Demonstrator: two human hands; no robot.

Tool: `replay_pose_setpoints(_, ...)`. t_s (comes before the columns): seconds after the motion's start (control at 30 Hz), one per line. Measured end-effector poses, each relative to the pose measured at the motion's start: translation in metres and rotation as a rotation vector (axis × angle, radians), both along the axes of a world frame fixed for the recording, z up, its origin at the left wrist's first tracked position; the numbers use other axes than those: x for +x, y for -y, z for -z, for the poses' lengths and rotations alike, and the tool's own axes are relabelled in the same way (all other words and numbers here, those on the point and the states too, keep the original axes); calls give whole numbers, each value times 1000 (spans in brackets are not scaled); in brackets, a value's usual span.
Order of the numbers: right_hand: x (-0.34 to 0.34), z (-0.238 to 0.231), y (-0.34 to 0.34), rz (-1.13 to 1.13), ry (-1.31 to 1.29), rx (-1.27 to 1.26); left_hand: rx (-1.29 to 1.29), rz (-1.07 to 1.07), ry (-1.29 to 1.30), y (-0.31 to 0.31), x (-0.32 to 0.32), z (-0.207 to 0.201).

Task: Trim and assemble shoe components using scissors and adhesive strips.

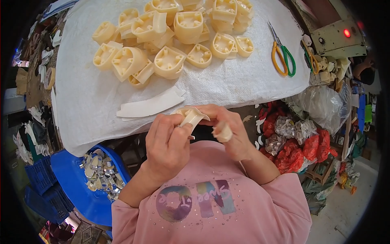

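A cream plastic shoe heel [191,115] is held between my two hands, just off the near edge of the table. My left hand [166,140] is closed on its left side, thumb and fingers pinching it. The fingers of my right hand [229,126] press a thin pale edge against the far and right side of the heel. A cream wrapping or piece [223,132] shows at that hand's thumb; I cannot tell which it is. Curved white strips [150,105] lie overlapped on the table just beyond my left hand.
A pile of cream heels [168,61] covers the far part of the white-sheeted table [89,89]. Scissors [282,57] with orange and green handles lie at right. Left below stands a blue bin [71,173] of shiny silvery pieces. Red plastic bags [290,156] sit low at right.
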State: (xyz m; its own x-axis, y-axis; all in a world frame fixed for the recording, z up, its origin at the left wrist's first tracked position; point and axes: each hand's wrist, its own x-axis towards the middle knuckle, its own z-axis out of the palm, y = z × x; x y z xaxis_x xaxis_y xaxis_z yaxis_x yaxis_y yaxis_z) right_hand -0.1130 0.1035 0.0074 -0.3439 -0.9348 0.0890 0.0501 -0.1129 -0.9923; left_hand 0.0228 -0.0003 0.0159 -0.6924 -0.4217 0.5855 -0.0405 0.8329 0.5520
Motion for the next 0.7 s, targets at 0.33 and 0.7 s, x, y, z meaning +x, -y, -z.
replay_pose_setpoints(0.33,-46,-1,8,-401,517,270,459,318,-159,-4,2,9)
replay_pose_setpoints(0.7,-33,18,19,-296,294,137,362,170,-153,1,-3,13)
